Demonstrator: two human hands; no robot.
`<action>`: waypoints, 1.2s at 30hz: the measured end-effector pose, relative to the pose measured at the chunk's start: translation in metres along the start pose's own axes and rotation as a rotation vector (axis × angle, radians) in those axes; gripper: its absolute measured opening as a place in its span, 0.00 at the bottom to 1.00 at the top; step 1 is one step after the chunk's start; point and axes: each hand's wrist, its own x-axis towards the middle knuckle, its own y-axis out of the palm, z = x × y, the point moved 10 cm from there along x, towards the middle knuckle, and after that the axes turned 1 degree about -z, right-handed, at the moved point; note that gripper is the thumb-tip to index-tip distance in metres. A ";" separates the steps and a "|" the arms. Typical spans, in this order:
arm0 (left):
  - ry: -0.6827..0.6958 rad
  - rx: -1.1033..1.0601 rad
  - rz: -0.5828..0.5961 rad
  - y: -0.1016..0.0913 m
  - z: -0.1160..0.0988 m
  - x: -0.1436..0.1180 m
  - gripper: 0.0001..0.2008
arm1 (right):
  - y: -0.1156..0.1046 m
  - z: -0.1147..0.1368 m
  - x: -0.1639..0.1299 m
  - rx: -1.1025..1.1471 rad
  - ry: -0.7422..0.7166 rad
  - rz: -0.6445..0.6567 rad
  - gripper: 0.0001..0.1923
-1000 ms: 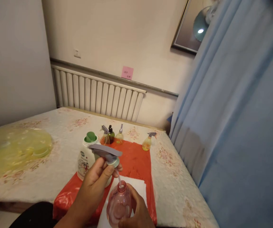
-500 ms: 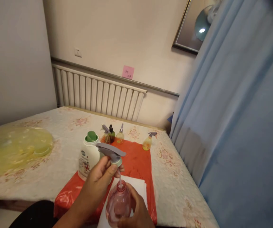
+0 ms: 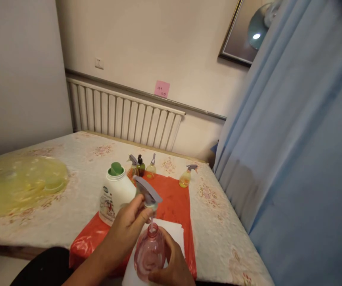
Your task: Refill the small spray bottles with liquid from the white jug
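Head view: low in the frame, just left of centre, the left hand (image 3: 129, 226) is closed round the grey spray head (image 3: 147, 194), which has come down since a second ago and now sits just above the neck of the pink bottle (image 3: 149, 252), its tube inside. The right hand (image 3: 171, 264) wraps the bottle's lower body over a white cloth (image 3: 175, 234) on the desk (image 3: 218, 222). The head looks nearly seated, not yet screwed on. A white jug (image 3: 113, 194) stands behind.

My right hand (image 3: 171, 262) hid the pink bottle's (image 3: 149, 252) lower side, and the frame's bottom edge cut both. Writing on the pink note (image 3: 162, 88) was too small to read.
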 end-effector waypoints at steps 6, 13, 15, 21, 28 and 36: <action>0.020 -0.046 0.024 0.004 0.001 -0.001 0.12 | 0.000 -0.004 0.001 0.019 0.003 0.013 0.50; 0.025 -0.398 -0.236 -0.031 0.006 -0.003 0.12 | -0.005 -0.008 0.000 -0.013 0.050 -0.016 0.49; 0.039 -0.421 -0.305 -0.043 0.007 -0.007 0.13 | -0.007 -0.012 -0.001 -0.024 0.068 -0.018 0.48; 0.083 -0.646 -0.535 -0.091 0.023 -0.023 0.14 | -0.011 -0.021 0.000 -0.039 0.113 -0.024 0.48; -0.151 -0.815 -0.540 -0.114 0.111 -0.044 0.11 | -0.028 -0.020 0.020 -0.202 0.123 -0.068 0.45; -0.377 -0.953 -0.516 -0.131 0.212 -0.069 0.14 | -0.046 0.016 0.082 -0.354 -0.021 -0.080 0.49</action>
